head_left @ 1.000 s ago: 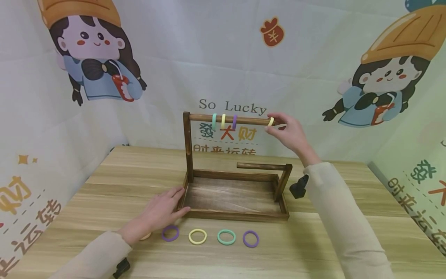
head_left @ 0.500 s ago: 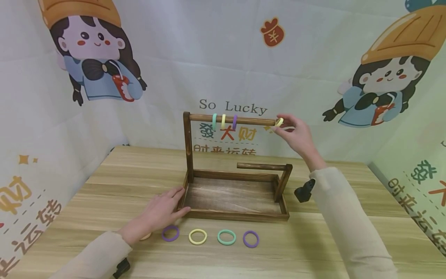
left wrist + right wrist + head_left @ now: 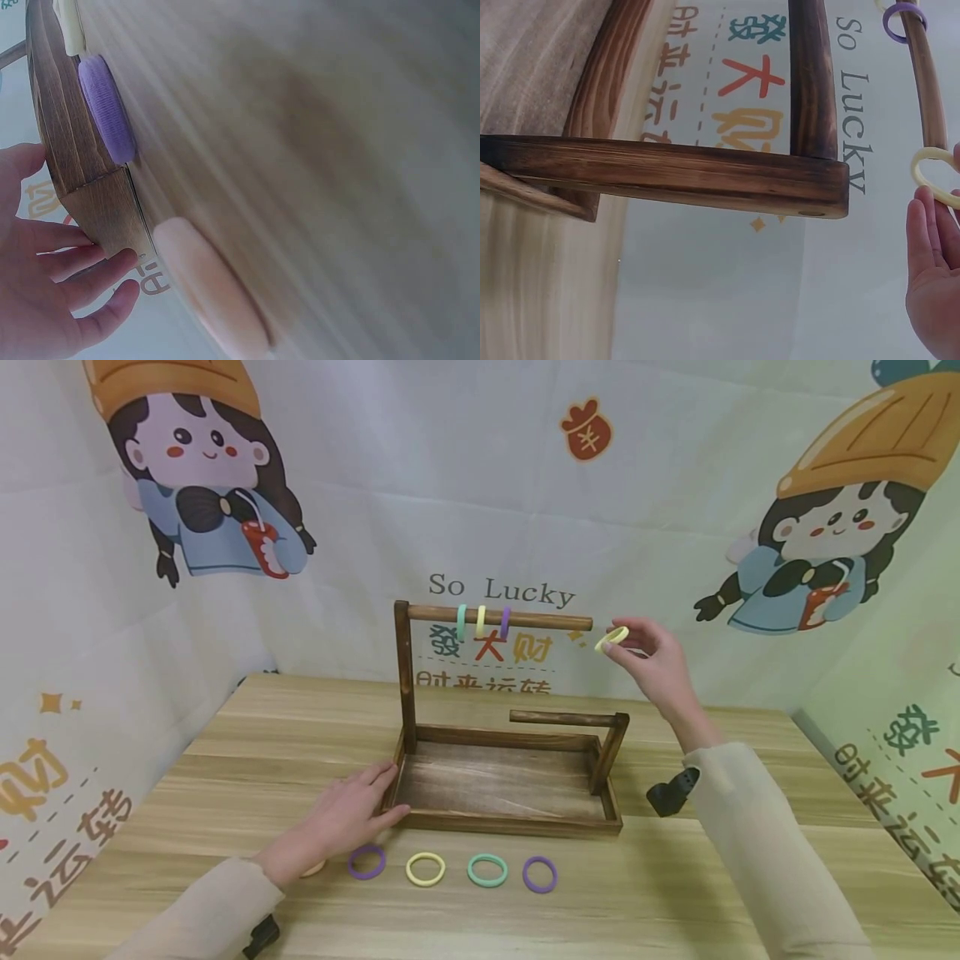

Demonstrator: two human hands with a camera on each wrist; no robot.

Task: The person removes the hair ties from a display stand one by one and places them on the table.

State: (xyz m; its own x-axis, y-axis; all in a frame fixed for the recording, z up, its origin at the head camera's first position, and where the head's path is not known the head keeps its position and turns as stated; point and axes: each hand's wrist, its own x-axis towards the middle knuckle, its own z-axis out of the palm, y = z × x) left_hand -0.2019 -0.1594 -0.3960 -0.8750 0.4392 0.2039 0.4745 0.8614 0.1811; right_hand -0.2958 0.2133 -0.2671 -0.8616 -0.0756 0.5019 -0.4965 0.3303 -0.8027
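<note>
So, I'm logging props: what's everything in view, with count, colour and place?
rack: one, dark brown, on the table
table: one, light wood, under the rack
hung rings: three; green, yellow, purple; on the upper bar
held ring: one, yellow, in the right hand
front rings: four; purple, yellow, green, purple; before the rack
peach ring: one, peach, left of those
backdrop: one, printed white, behind the table
cameras: two, black, at the wrists
sleeves: two, beige, both arms
left hand: one, at the rack's left end
right hand: one, beyond the bar
</note>
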